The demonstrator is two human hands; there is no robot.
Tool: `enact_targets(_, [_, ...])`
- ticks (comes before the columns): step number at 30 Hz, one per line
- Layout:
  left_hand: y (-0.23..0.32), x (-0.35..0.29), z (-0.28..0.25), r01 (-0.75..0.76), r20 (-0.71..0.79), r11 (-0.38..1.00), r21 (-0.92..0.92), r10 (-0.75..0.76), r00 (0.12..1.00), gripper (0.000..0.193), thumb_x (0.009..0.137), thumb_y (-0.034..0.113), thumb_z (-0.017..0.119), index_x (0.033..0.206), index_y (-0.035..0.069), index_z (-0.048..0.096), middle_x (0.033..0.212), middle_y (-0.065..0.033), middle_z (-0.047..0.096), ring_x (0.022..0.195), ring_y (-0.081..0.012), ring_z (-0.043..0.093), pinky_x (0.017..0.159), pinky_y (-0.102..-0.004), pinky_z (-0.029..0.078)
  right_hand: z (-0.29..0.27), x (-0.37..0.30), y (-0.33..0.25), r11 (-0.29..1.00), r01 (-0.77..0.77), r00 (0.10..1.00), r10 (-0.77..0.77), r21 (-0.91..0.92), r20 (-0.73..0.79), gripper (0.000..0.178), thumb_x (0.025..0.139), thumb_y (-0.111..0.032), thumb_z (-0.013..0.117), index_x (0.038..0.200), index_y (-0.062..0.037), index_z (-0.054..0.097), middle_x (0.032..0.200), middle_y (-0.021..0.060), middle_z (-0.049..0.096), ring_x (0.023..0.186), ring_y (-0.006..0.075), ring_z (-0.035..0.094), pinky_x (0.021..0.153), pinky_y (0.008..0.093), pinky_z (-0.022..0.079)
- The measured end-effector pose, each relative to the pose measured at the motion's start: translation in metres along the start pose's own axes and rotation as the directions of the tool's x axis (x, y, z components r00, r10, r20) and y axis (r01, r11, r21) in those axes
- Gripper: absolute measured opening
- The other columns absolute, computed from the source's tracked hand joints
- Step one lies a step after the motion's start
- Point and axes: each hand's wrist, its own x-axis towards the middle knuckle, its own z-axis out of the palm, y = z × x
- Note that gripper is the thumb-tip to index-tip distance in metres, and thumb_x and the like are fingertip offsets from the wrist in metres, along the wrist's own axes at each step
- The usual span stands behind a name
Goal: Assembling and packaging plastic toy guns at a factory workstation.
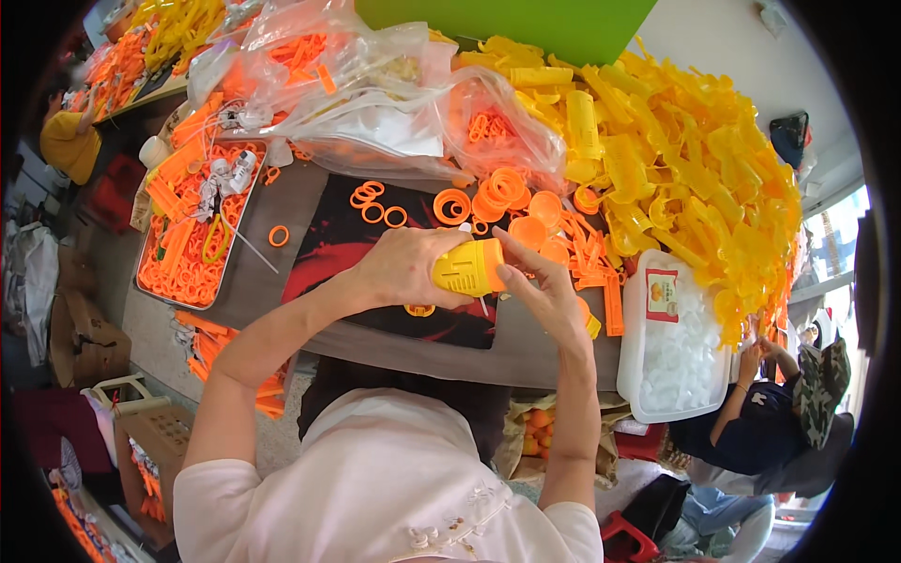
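Observation:
Over the front of the table, my left hand [399, 267] grips a yellow plastic cylinder with slots in its side [458, 272]. An orange ring-like cap [493, 264] sits on the cylinder's right end. The thumb and fingers of my right hand [547, 298] pinch this cap at its edge. Partly hidden below my left hand lies another yellow piece [419, 310]. Beyond my hands, loose orange rings [372, 212] and round orange cups [527, 232] rest on a black and red mat [343, 202] and around it.
A tray of orange parts [197, 267] stands at the left, a white tub of translucent pieces [678, 361] at the right. Yellow parts [671, 178] are heaped high at the back right. Clear plastic bags [375, 94] fill the back. Another person [751, 418] sits at the right.

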Motion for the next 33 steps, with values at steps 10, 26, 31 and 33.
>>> enact_targets(10, [-0.003, -0.001, 0.003, -0.071, -0.059, 0.991, -0.116, 0.065, 0.996, 0.082, 0.065, 0.034, 0.084, 0.136, 0.008, 0.051, 0.108, -0.0124, 0.067, 0.085, -0.0289, 0.069, 0.073, -0.0353, 0.055, 0.019, -0.004, 0.016, 0.979, 0.176, 0.966, -0.193, -0.106, -0.171, 0.044, 0.093, -0.018, 0.063, 0.133, -0.0019, 0.056, 0.121, 0.0082, 0.062, 0.112, 0.0142, 0.055, 0.100, 0.0312, 0.041])
enact_targets(26, [-0.005, -0.008, 0.004, -0.501, 0.049, 0.864, 0.042, 0.499, 0.865, 0.072, 0.062, 0.024, 0.081, 0.130, 0.019, 0.058, 0.101, -0.0089, 0.065, 0.081, -0.0286, 0.068, 0.065, -0.0380, 0.057, 0.055, 0.006, 0.012, 0.856, 0.516, 0.835, -0.510, -0.026, -0.208, 0.030, 0.098, -0.014, 0.036, 0.099, 0.0051, 0.060, 0.096, 0.0178, 0.061, 0.084, 0.0290, 0.060, 0.081, 0.0376, 0.048])
enact_targets(31, [-0.013, -0.006, -0.004, -0.263, 0.087, 0.962, -0.067, 0.268, 0.959, 0.080, 0.064, 0.023, 0.083, 0.137, 0.012, 0.052, 0.117, -0.0118, 0.063, 0.098, -0.0282, 0.066, 0.082, -0.0352, 0.054, 0.047, 0.038, 0.007, 0.959, 0.237, 0.964, -0.213, 0.153, -0.160, 0.037, 0.101, -0.026, 0.040, 0.102, 0.0044, 0.061, 0.097, 0.0142, 0.063, 0.092, 0.0229, 0.061, 0.085, 0.0341, 0.047])
enact_targets(33, [-0.016, -0.018, -0.005, -0.186, -0.027, 0.956, -0.229, 0.184, 0.983, 0.087, 0.068, 0.023, 0.082, 0.143, 0.011, 0.042, 0.124, -0.0121, 0.060, 0.106, -0.0246, 0.063, 0.088, -0.0332, 0.051, 0.036, 0.036, 0.025, 0.971, 0.218, 0.938, -0.236, -0.097, -0.256, 0.037, 0.102, -0.029, 0.046, 0.105, 0.0023, 0.064, 0.101, 0.0107, 0.067, 0.097, 0.0159, 0.061, 0.087, 0.0321, 0.047])
